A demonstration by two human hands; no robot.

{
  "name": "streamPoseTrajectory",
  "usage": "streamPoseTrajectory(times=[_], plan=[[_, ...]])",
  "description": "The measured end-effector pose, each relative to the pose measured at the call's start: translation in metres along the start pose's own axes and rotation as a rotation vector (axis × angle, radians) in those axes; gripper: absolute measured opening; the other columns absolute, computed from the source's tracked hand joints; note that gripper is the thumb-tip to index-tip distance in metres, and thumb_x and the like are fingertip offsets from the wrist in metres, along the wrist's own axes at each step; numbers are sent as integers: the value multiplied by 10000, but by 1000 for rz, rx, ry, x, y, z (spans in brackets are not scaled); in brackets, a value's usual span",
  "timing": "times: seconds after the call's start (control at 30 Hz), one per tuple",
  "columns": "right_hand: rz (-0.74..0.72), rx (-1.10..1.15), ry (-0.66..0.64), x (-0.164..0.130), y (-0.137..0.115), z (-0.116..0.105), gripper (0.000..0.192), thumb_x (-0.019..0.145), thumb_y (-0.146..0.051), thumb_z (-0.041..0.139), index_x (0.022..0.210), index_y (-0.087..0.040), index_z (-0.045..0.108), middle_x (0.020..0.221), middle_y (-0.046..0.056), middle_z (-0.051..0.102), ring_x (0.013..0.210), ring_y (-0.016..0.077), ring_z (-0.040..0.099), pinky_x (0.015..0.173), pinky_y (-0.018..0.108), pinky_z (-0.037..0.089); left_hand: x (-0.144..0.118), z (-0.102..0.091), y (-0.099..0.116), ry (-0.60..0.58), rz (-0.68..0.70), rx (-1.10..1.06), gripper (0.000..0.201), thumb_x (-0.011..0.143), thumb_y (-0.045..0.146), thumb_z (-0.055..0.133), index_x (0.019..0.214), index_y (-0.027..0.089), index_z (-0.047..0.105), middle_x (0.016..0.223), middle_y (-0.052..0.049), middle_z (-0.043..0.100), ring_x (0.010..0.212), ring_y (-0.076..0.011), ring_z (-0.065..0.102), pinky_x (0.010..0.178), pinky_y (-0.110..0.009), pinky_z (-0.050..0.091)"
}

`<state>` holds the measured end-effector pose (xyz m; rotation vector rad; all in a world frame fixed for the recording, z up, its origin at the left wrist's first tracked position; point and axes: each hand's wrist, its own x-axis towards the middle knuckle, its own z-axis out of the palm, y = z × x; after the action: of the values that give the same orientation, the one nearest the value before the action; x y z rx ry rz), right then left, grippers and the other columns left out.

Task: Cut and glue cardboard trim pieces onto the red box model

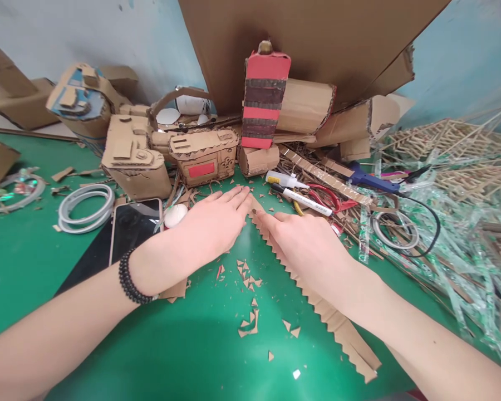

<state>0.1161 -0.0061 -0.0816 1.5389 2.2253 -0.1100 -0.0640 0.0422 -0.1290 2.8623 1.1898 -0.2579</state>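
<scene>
Both hands lie flat on the green mat (pixel 33 262), palms down, fingers straight and together, gripping nothing. Left hand (pixel 212 225) points its fingertips at the top end of the strip (pixel 334 323); whether they touch it is unclear. Right hand (pixel 304 245) rests on the strip's upper part, pressing it to the mat.

The strip, a long cardboard band with one saw-toothed edge, runs diagonally from between the fingertips down toward the right forearm. Small triangular offcuts (pixel 248 278) lie scattered just left of it.

Judgement: pressing and smoothing step. Best done with even, flat pressure, keeping the teeth unbent. Sweep offcuts aside so none slip underneath. Pen (pixel 307 201) and scissors (pixel 328 196) sit near, beyond the right hand.
</scene>
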Motion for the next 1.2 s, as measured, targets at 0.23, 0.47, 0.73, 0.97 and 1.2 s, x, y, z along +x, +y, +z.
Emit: streamPoseTrajectory(times=[0.23,0.47,0.73,0.97,1.2], plan=[[12,13,-7,-1,-2,-4,561,1057,-138,438,1615,-188,471,1089,145,808,997,311,816,693,335,585,3,16,6,-26,-13,24,736,911,-1,519,1634,103,434,1723,-158,375,1580,-269,444,1271,-440,442],[23,-7,-34,0,-2,-3,620,1059,-139,438,1672,-227,393,1105,130,810,995,309,814,701,345,587,1,4,13,-64,-30,3,715,915,-51,455,1622,55,437,1721,-184,359,1585,-280,427,1278,-432,441],[36,-30,-18,-6,-3,5,598,1059,-144,447,1650,-236,439,1118,128,806,982,319,807,658,342,562,0,-3,18,-104,-50,24,691,952,-40,412,1639,34,393,1729,-191,345,1594,-264,408,1279,-402,436],[36,-24,-45,-10,-3,6,571,1086,-173,414,1651,-247,440,1113,127,806,954,282,813,643,309,529,1,-5,19,-118,-41,38,679,962,-34,409,1638,23,390,1731,-195,326,1596,-272,403,1283,-412,430],[67,-20,-63,-20,-4,15,566,1107,-219,399,1671,-269,407,1182,133,804,915,281,822,614,316,532,1,4,21,-63,-50,52,662,966,-30,410,1626,33,423,1717,-194,354,1581,-273,434,1261,-420,460]])
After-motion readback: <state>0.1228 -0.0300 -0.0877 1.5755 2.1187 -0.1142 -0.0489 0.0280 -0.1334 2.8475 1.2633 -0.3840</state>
